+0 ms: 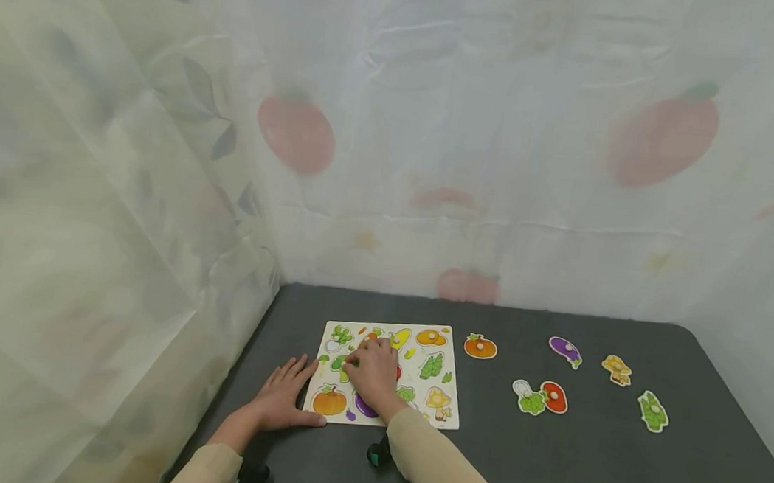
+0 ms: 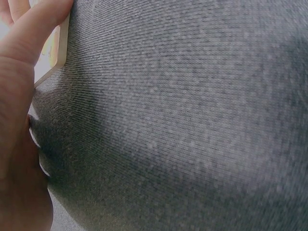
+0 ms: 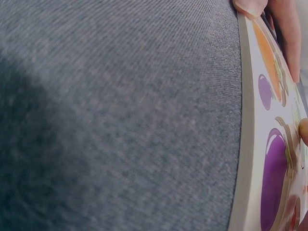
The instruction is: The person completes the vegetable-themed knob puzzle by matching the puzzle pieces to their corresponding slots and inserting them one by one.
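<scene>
A white puzzle board (image 1: 416,423) with vegetable pictures lies on the dark table. My left hand (image 1: 280,401) has its fingers spread at the board's left side, the thumb touching its near left corner; in the left wrist view the thumb of that hand (image 2: 24,43) rests at the board's edge (image 2: 62,43). Over the middle of the board, my right hand (image 1: 374,374) pinches a green broccoli-like piece (image 1: 342,375) with curled fingers; its knob is hidden. The right wrist view shows the purple eggplant picture (image 3: 273,183) beside a fingertip of that hand.
Right of the board lie loose knobbed pieces: a pumpkin (image 1: 480,348), an eggplant (image 1: 563,348), a mushroom (image 1: 616,368), a green pod (image 1: 652,411), and a cabbage (image 1: 530,402) touching a tomato (image 1: 555,398). Printed curtains (image 1: 471,165) stand behind and left of the table.
</scene>
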Demonstrator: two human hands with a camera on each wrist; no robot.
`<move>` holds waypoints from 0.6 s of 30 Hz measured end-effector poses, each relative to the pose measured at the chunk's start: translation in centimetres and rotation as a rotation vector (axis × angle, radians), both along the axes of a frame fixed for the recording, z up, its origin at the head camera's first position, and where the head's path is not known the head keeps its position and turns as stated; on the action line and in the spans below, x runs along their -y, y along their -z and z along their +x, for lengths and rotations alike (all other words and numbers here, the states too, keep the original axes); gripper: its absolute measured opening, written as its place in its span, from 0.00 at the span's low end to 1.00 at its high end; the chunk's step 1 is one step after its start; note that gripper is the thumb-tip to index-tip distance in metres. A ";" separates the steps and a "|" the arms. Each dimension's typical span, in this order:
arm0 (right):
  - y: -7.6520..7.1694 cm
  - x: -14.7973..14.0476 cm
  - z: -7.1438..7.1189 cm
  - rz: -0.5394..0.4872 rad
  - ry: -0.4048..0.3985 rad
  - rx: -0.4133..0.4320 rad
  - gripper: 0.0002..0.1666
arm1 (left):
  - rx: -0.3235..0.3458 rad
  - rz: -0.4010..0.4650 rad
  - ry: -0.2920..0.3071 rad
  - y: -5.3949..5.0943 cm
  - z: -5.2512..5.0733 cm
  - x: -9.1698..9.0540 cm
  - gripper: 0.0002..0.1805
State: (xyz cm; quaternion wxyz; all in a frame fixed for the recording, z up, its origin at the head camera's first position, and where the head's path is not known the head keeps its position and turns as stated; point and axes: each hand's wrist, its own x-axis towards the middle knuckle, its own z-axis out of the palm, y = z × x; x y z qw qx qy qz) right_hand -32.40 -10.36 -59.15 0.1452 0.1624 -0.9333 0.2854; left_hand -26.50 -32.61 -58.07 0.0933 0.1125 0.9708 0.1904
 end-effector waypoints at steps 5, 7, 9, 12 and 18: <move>0.0 -0.1 0.1 -0.001 -0.001 0.008 0.07 | -0.028 0.029 0.018 0.2 0.0 0.0 0.69; -0.1 -0.1 0.2 -0.002 -0.002 0.006 0.07 | -0.032 0.033 0.017 0.2 0.1 -0.1 0.69; -0.2 -0.2 0.2 -0.004 -0.004 0.003 0.07 | -0.032 0.024 0.021 0.1 0.2 -0.1 0.69; -0.2 -0.2 0.2 0.001 -0.004 -0.006 0.06 | -0.029 0.031 0.018 -0.3 0.3 -0.2 0.68; 0.0 -0.2 0.0 0.030 -0.013 -0.030 0.06 | -0.008 0.021 0.010 -0.7 0.3 -0.3 0.67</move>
